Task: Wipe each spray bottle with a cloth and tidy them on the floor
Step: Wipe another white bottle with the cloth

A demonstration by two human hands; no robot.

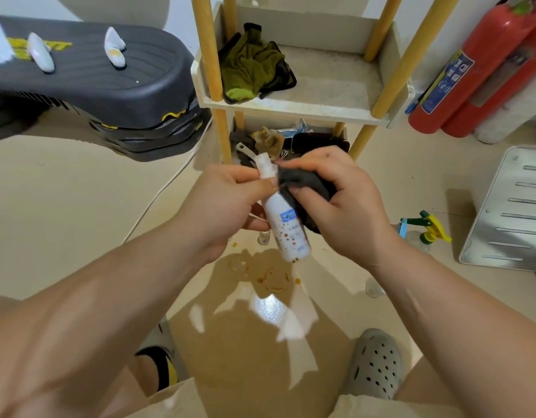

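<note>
You are looking at nothing clear enough to read. The white bottle [286, 236] is showing a blue label [288, 215] with blurred print, the fire extinguisher [486, 55] is carrying a blue sticker [446, 84] of small pictograms, and the black stand [110, 86] is bearing smeared yellow lettering [21, 49].

Rag [254, 67] on shelf [330, 86], extinguishers [483, 70] right, stepper [95, 82] left
</note>
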